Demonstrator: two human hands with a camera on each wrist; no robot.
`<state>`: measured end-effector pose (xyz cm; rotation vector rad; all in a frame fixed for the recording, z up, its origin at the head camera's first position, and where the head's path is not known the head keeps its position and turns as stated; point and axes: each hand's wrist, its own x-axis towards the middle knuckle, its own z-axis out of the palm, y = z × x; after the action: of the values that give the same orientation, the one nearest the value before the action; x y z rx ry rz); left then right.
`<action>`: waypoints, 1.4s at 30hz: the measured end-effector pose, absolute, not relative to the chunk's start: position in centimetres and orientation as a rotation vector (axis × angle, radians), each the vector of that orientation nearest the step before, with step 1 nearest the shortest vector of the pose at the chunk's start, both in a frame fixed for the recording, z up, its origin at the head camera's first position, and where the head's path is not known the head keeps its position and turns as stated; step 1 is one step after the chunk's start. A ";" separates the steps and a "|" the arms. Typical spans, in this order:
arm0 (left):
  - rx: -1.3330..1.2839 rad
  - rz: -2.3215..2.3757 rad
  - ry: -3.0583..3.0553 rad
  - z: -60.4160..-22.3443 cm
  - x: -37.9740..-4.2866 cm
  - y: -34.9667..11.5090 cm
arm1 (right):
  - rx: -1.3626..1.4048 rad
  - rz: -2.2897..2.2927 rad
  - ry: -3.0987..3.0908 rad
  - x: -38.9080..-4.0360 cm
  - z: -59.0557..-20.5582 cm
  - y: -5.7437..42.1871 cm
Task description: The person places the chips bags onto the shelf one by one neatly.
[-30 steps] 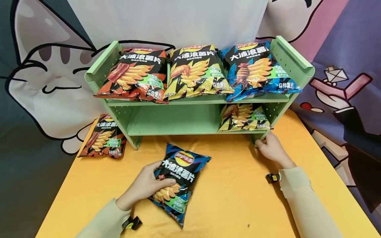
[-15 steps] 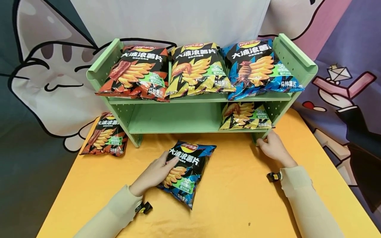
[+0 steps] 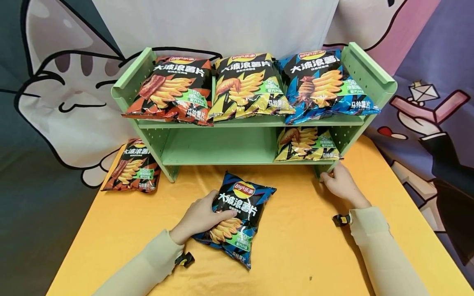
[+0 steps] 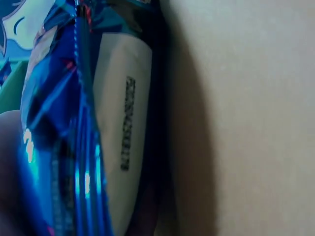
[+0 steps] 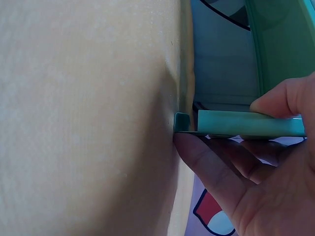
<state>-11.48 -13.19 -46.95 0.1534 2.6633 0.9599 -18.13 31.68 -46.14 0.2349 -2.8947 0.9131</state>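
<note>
My left hand [image 3: 201, 216] holds a blue-and-black bag of potato chips [image 3: 246, 216] by its left side, thumb across the front. The bag leans over the yellow table, its printed front turned up toward the head camera. In the left wrist view, the shiny blue bag [image 4: 54, 113] fills the left half, its seam and a pale printed strip showing. At the right, my right hand [image 3: 342, 187] pinches the lower end of a green shelf's side panel. The right wrist view shows the panel's edge [image 5: 251, 124] between thumb and fingers.
The two-tier green shelf [image 3: 218, 148] carries red [image 3: 174, 92], yellow [image 3: 248, 88] and blue [image 3: 322, 88] chip bags on top. Another yellow bag [image 3: 307, 144] lies at the lower tier's right end. A red bag [image 3: 135, 168] rests on the table [image 3: 296, 246] left of the shelf.
My left hand has carried the blue chip bag a little to the right, and the bag's tilt has varied. The right hand keeps its hold on the shelf's side panel.
</note>
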 end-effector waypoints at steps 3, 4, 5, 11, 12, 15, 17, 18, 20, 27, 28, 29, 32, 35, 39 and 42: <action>0.174 0.901 2.717 -46.7 -11.2 -12.7 | 0.237 0.917 -2.899 -18.2 -46.2 31.8; 0.180 0.887 2.727 -46.6 -11.1 -12.5 | 0.238 0.917 -2.900 -18.2 -46.2 31.8; 0.186 0.869 2.738 -46.5 -11.0 -12.4 | 0.240 0.917 -2.900 -18.2 -46.2 31.8; 0.214 0.888 2.726 -46.2 -10.8 -11.5 | 0.231 0.912 -2.902 -18.1 -46.3 31.9; 0.212 0.912 2.717 -46.2 -10.8 -11.4 | 0.230 0.910 -2.901 -18.1 -46.3 31.9; 0.200 0.992 2.687 -46.1 -10.7 -11.3 | 0.231 0.907 -2.901 -18.1 -46.3 31.9; 0.199 1.050 2.662 -46.0 -10.7 -11.4 | 0.231 0.908 -2.904 -18.1 -46.3 31.9; 0.199 1.075 2.650 -46.0 -10.6 -11.5 | 0.234 0.913 -2.906 -18.1 -46.4 31.8; 0.201 1.132 2.619 -45.8 -10.5 -11.8 | 0.235 0.919 -2.911 -18.1 -46.4 31.8; 0.290 1.262 2.553 -44.5 -9.8 -13.2 | 0.233 0.929 -2.907 -18.0 -46.5 31.8; 0.305 1.280 2.547 -44.1 -9.7 -13.4 | 0.235 0.925 -2.905 -18.0 -46.6 31.8; 0.323 1.293 2.541 -43.8 -9.5 -13.6 | 0.236 0.924 -2.905 -18.0 -46.6 31.8; 0.378 1.327 2.513 -42.5 -9.1 -14.2 | 0.250 0.921 -2.906 -18.0 -46.6 31.8; 0.426 1.332 2.508 -41.2 -8.7 -14.6 | 0.256 0.927 -2.906 -18.1 -46.5 31.8; 0.459 1.388 2.506 -39.7 -8.8 -15.2 | 0.255 0.935 -2.905 -18.1 -46.3 31.8; 0.470 1.442 2.549 -38.7 -9.4 -15.6 | 0.253 0.939 -2.904 -18.1 -46.2 31.8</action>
<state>-9.40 -15.61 -38.74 0.4701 2.5489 1.4417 -18.11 31.79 -46.20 0.2531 -2.9041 0.9391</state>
